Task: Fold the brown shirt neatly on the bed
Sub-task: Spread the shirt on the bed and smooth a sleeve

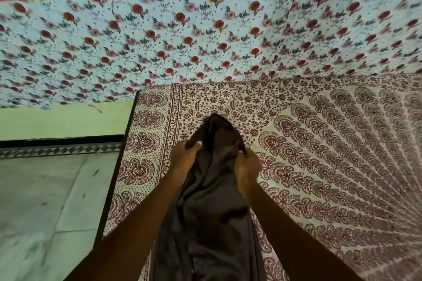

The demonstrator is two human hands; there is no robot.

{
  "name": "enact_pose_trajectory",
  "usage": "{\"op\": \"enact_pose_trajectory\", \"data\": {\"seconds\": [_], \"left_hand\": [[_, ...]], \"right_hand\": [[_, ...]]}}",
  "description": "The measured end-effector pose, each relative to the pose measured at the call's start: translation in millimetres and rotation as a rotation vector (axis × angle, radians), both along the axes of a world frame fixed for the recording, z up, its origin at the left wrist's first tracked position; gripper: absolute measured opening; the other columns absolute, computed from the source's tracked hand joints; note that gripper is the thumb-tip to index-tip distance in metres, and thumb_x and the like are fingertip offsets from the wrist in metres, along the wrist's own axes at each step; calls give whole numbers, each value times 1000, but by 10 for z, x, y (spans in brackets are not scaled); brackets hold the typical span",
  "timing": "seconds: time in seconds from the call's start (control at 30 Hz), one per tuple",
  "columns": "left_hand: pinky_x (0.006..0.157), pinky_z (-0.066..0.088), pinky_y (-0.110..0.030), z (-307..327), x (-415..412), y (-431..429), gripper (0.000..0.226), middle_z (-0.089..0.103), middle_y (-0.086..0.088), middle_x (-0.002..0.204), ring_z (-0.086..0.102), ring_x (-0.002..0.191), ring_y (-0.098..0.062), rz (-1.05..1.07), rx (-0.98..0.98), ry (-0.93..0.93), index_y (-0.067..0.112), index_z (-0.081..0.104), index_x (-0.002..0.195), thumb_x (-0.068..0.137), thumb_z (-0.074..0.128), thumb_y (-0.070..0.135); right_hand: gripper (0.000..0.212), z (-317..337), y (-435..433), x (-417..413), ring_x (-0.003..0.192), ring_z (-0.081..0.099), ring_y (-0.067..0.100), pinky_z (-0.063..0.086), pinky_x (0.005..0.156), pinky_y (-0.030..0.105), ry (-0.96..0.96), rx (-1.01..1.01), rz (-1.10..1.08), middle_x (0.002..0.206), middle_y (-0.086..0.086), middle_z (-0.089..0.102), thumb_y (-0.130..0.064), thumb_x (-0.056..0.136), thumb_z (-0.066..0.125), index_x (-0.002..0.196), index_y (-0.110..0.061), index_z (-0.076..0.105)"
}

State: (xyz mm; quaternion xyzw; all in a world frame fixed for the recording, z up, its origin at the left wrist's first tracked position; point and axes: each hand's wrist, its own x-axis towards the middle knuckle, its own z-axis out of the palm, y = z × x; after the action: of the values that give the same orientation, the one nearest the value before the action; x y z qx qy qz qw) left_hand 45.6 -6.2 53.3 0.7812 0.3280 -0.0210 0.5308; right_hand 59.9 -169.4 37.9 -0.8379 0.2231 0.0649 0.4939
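Observation:
The brown shirt [212, 201] is dark and bunched into a long strip that runs from the bottom of the view up over the bed [319, 143]. My left hand [185, 157] grips its left edge near the top, thumb over the cloth. My right hand [247, 166] holds the right edge at about the same height. The shirt's top end [217, 125] rises in a peak between and beyond both hands. Its lower part hangs down between my forearms and runs out of view.
The bed carries a cream sheet with a maroon paisley print. A rose-patterned cloth [182, 41] covers the wall behind it. The bed's dark left edge [114, 178] drops to a pale tiled floor [45, 212] beside a green wall [64, 121].

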Motion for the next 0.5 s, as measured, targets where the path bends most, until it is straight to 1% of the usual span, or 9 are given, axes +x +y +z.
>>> {"op": "enact_pose_trajectory", "data": {"seconds": [0.07, 0.13, 0.2, 0.27, 0.3, 0.37, 0.4, 0.43, 0.5], "left_hand": [[76, 53, -38, 306, -130, -57, 24, 70, -11, 87, 67, 81, -27, -39, 45, -10, 13, 69, 87, 86, 68, 37], [69, 50, -35, 688, -327, -143, 29, 70, -12, 83, 66, 79, -28, -88, 104, -9, 10, 71, 87, 87, 66, 38], [66, 46, -31, 1123, -604, -273, 28, 69, -9, 84, 65, 80, -27, -123, 144, -27, 8, 71, 91, 90, 62, 35], [66, 44, -30, 1581, -946, -451, 25, 67, -7, 90, 63, 86, -27, -154, 144, -74, 8, 69, 100, 93, 60, 30], [67, 42, -29, 1825, -1125, -561, 24, 66, -7, 92, 62, 87, -26, -173, 117, -78, 8, 68, 104, 93, 59, 27], [60, 37, -30, 2277, -1529, -809, 20, 59, -6, 80, 56, 77, -25, -223, 23, -61, 5, 65, 96, 95, 57, 23], [57, 33, -30, 2452, -1702, -913, 25, 56, -9, 75, 53, 71, -25, -252, 2, -47, 2, 63, 92, 95, 57, 26], [56, 31, -31, 2637, -1894, -1021, 31, 55, -14, 74, 52, 69, -25, -285, 11, -42, 1, 62, 89, 94, 58, 31], [59, 36, -32, 2967, -2258, -1223, 35, 62, -19, 80, 56, 70, -25, -314, 69, -64, 6, 65, 84, 91, 60, 40]], "right_hand": [[26, 288, -132, -195, 105, 59, 33, 39, 82, 30, -119, 7, -26, 111, 17, 66, -15, 98, 49, 115, -4, 65], [25, 674, -331, -418, 104, 59, 31, 37, 82, 29, -129, 65, -63, 111, 14, 66, -18, 99, 47, 113, -6, 64], [26, 1174, -544, -678, 100, 60, 25, 43, 83, 30, -99, 153, -91, 108, 9, 66, -26, 99, 50, 112, -9, 65], [26, 1688, -745, -999, 94, 64, 18, 52, 84, 34, -112, 198, -61, 102, 1, 69, -35, 95, 56, 108, -15, 69], [26, 1957, -855, -1188, 91, 65, 14, 54, 81, 30, -140, 165, -18, 99, -3, 70, -37, 94, 58, 105, -18, 71], [26, 2460, -1089, -1629, 81, 65, 10, 51, 70, 22, -203, 46, 56, 90, -5, 71, -37, 95, 57, 102, -18, 73], [27, 2658, -1189, -1809, 76, 64, 10, 50, 65, 23, -237, -8, 71, 85, -5, 70, -38, 96, 55, 101, -18, 73], [29, 2878, -1320, -2020, 71, 63, 10, 50, 62, 26, -266, -53, 69, 79, -6, 69, -39, 96, 54, 100, -18, 73], [32, 3287, -1581, -2442, 63, 59, 6, 46, 55, 27, -289, -153, 54, 71, -9, 64, -42, 97, 52, 98, -17, 73]]}}
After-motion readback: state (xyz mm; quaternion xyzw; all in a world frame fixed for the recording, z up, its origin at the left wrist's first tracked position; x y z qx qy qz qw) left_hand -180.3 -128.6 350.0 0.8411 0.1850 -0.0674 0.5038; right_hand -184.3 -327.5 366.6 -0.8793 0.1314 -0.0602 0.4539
